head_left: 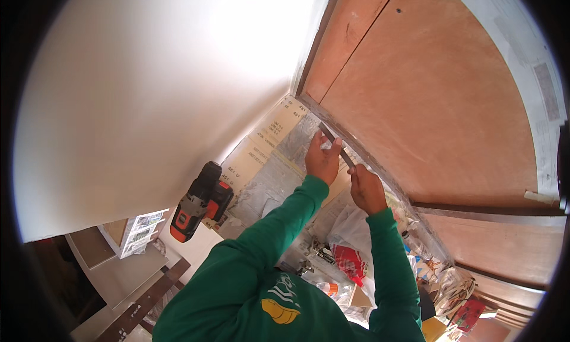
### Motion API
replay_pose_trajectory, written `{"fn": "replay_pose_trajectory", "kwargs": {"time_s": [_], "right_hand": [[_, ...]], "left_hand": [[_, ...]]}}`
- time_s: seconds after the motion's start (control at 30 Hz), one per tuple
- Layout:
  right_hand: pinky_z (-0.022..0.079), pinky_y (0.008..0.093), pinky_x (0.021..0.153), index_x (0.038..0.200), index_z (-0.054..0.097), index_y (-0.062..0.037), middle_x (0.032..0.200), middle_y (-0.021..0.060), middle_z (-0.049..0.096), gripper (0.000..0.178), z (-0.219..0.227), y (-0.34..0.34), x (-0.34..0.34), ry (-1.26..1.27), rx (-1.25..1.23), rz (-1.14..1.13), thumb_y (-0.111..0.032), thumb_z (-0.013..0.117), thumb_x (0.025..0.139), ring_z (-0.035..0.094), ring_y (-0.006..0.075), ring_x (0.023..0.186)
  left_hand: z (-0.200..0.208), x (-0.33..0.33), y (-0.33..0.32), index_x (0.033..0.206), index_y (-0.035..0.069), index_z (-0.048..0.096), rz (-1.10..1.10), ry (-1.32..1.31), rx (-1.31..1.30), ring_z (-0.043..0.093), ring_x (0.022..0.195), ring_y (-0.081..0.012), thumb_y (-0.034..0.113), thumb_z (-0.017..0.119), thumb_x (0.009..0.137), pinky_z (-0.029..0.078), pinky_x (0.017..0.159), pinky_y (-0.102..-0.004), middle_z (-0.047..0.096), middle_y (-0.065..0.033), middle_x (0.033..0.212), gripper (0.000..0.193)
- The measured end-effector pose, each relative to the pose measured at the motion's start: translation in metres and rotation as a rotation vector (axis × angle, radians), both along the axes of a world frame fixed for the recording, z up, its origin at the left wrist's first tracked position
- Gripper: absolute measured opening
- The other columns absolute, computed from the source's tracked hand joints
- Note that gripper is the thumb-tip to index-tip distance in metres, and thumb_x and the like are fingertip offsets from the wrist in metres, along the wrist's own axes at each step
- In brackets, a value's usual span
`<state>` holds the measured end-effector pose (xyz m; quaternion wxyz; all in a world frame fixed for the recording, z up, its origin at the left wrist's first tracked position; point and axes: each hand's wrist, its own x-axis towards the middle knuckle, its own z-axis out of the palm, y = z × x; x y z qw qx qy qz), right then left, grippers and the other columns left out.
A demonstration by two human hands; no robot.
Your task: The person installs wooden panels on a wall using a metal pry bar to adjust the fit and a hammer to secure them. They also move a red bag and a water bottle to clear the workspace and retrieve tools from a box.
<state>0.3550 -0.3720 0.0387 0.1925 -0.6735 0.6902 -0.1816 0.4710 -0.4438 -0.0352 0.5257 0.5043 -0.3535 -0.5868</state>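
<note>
A thin dark flat strip [346,157], perhaps a metal bar or a file, slants between my two hands. My left hand [322,161] has thumb and fingers around its upper part, and the far tip pokes out beyond them. Lower down, my right hand [367,191] is closed around the near end. Both hands are above a bench surface covered with printed sheeting [261,143], beside the wooden panel's lower edge. What the strip's tip touches, if anything, I cannot tell.
A black and orange cordless drill [199,202] lies at the left by the white wall [136,105]. Brown wooden panels [433,99] rise on the right. Plastic bags [350,229], a red packet [349,262] and loose clutter lie along the panel's base.
</note>
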Motion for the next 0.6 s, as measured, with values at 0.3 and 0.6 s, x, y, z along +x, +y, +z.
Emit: {"fn": "replay_pose_trajectory", "kwargs": {"time_s": [0.3,0.6], "right_hand": [[0.045,0.0575,0.067,0.091,0.054,-0.0024,0.081,0.0279,0.064,0.017,-0.049,-0.064,-0.013,0.092,-0.001,0.033,-0.018,0.051,0.095,0.060,0.0486,0.077],[0.044,0.0576,0.064,0.085,0.054,-0.0016,0.078,0.0285,0.060,0.020,-0.073,-0.079,-0.006,0.078,-0.105,-0.003,-0.018,0.049,0.096,0.057,0.0506,0.075]], "left_hand": [[-0.020,-0.026,-0.047,0.138,-0.015,0.033,0.060,-0.301,-0.038,0.050,0.120,-0.0420,0.032,0.057,0.094,0.044,0.100,-0.0424,0.043,-0.0320,0.134,0.070],[-0.049,-0.035,-0.063,0.136,-0.018,0.034,0.164,-0.540,-0.266,0.036,0.130,-0.0497,0.028,0.049,0.098,0.032,0.109,-0.0487,0.030,-0.0377,0.143,0.062]]}}
